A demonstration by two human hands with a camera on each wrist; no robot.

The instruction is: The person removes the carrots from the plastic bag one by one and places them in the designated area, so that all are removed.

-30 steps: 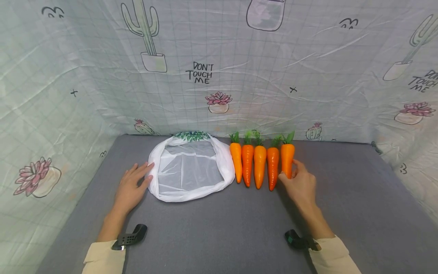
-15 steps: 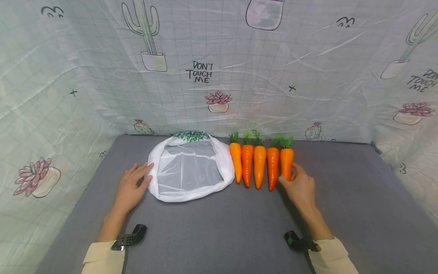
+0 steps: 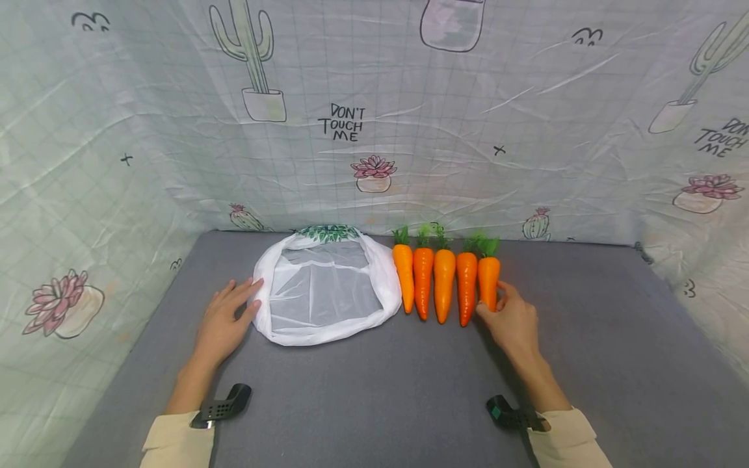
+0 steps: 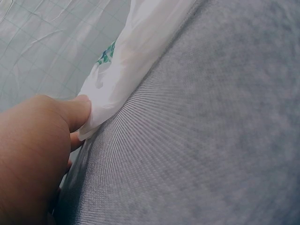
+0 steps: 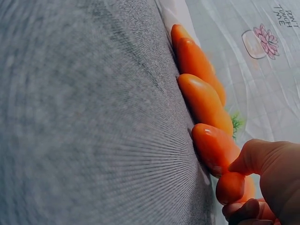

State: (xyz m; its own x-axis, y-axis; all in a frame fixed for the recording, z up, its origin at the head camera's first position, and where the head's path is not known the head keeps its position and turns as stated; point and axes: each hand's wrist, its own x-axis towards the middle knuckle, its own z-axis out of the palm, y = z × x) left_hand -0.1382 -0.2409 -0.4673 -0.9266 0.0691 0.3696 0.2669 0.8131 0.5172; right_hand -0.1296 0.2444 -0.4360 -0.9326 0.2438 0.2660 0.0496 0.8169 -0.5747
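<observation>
In the head view my left hand (image 3: pixel 221 324) rests at the left rim of a white plastic bag (image 3: pixel 316 335), fingers extended and thumb apart, the tips touching its rolled edge. The bag lies with its mouth spread open toward me. My right hand (image 3: pixel 515 318) pinches the rightmost orange carrot (image 3: pixel 488 276) near its pointed end between thumb and fingers. In the right wrist view that carrot's tip (image 5: pixel 230 187) shows between thumb and fingers. Left of it lies a row of several carrots, including a redder neighbouring carrot (image 3: pixel 466 286), green tops pointing away.
The row's leftmost carrot (image 3: pixel 404 279) lies right beside the bag. A grey cloth (image 3: pixel 363 403) covers the table. Behind and at both sides hangs a cactus-print curtain (image 3: pixel 433 130), close to the carrot tops.
My right hand has moved the rightmost carrot slightly toward me and to the left, closer in line with the others. The left hand and the bag have stayed put.
</observation>
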